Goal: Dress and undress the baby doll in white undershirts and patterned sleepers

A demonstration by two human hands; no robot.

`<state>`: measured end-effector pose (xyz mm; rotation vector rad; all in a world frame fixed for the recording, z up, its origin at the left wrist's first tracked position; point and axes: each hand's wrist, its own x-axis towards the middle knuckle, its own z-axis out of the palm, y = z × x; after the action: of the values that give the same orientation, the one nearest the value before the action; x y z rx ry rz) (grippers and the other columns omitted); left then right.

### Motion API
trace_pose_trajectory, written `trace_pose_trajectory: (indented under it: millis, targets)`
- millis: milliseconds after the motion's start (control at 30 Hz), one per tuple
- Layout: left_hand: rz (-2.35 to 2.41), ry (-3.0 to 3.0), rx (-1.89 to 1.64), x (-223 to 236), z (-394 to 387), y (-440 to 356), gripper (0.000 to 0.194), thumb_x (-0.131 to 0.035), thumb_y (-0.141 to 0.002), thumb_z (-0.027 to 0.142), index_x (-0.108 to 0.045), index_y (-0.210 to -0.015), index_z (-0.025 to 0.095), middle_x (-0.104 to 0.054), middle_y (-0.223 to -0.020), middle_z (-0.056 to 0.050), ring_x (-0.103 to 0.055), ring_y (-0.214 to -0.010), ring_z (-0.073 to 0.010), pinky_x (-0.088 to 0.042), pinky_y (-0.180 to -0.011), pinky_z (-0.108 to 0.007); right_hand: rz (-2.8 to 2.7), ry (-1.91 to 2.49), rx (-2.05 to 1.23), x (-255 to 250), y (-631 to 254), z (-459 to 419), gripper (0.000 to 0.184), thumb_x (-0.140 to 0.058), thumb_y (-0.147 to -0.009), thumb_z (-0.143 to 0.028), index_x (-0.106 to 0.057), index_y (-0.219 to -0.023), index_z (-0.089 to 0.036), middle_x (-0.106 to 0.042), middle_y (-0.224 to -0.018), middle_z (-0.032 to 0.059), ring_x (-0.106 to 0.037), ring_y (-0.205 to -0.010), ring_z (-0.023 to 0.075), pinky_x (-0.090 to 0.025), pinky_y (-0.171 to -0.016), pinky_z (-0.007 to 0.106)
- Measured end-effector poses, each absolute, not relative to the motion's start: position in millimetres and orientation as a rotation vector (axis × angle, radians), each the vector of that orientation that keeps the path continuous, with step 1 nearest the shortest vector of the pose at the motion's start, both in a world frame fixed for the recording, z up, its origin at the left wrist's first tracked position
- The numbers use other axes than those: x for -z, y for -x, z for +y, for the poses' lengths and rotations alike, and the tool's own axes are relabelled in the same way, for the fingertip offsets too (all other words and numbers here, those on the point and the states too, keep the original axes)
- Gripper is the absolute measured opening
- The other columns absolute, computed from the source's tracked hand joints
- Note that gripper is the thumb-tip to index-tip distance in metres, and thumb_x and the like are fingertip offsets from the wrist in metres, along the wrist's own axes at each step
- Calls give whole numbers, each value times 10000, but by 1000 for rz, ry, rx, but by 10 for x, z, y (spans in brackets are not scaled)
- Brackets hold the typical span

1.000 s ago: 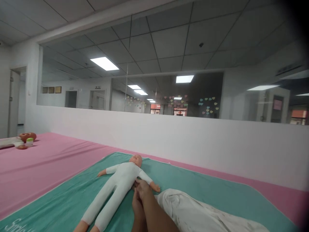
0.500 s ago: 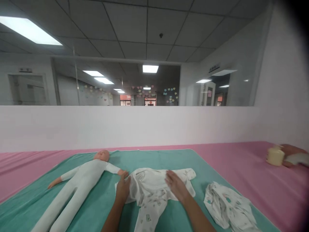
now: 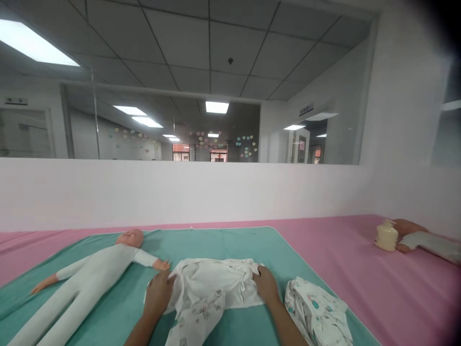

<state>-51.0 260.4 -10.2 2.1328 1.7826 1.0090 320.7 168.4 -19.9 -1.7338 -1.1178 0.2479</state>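
Note:
A white baby garment (image 3: 216, 276) with a small grey-green print on one part lies on the teal towel (image 3: 230, 242), its printed part (image 3: 196, 319) folded towards me. My left hand (image 3: 160, 292) is closed on its left side, close to the hand of a baby doll (image 3: 95, 269) in a white bodysuit. At the opposite side, my right hand (image 3: 266, 284) has its fingers closed on the cloth, which gathers into creases there. The fingertips of both hands are partly hidden. Right of my right forearm sits a crumpled printed baby cloth (image 3: 317, 310).
The towel covers part of a pink sheet (image 3: 331, 245). A cream pump bottle (image 3: 386, 236) stands far right, beside another doll-like figure (image 3: 428, 240) lying down. A white wall (image 3: 201, 192) with a window above closes off the back.
My right hand has gone from lying open over the garment to gripping its right side. The sleeve spread out there no longer shows. The view has swung to the right.

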Motion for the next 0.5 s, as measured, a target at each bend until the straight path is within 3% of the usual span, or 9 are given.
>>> trace_pose_trajectory:
  millis: [67,167,233,333,400,500]
  targets:
    - [1655,-2038,-1139,-19,2502,461,435,-337,-825,396,-458,-1183,181,-500,-1259,-113,-470,-1142,-275,-386,-903,-352,-1074,1598,-351,86,-3142,1657,182,-595,-610,-353,-547,-586,-180,-600,-756,75,-542,-839,253,-394,-782,354]
    - [1549,-1750,-1319,-305,2271,276,435,-378,-811,463,-503,-1107,171,-556,-1158,-107,-521,-1050,-289,-430,-835,-346,-961,1275,-666,-117,-2904,1574,381,-599,-650,-456,-608,-918,-185,-626,-930,76,-561,-882,238,-431,-770,338]
    - [1295,-1702,-1286,-501,2076,101,398,-412,-799,486,-561,-1016,187,-619,-996,-73,-564,-934,-269,-444,-804,-347,-873,941,-972,-213,-2636,1482,516,-596,-681,-488,-539,-1113,-212,-618,-1019,83,-574,-894,227,-444,-773,343]
    - [810,-1699,-943,-663,1784,-144,313,-532,-755,439,-633,-922,194,-626,-1021,-62,-540,-995,-258,-404,-890,-336,-913,734,-1231,-256,-2200,1321,615,-641,-676,-455,-447,-1230,-272,-590,-1104,70,-569,-927,214,-444,-803,349]
    - [563,-1638,-725,-648,1650,-252,289,-537,-764,426,-660,-853,180,-636,-1003,-69,-549,-984,-247,-400,-893,-328,-1087,791,-1241,-243,-1993,1240,725,-709,-617,-386,-405,-1268,-285,-563,-1140,63,-550,-968,220,-432,-834,361]
    - [509,-1463,-785,-499,1611,-317,283,-570,-738,418,-659,-790,154,-654,-863,-66,-584,-847,-221,-431,-817,-321,-1406,937,-1009,-215,-1876,1203,736,-752,-553,-283,-462,-1230,-263,-532,-1160,53,-492,-1052,233,-377,-916,366]
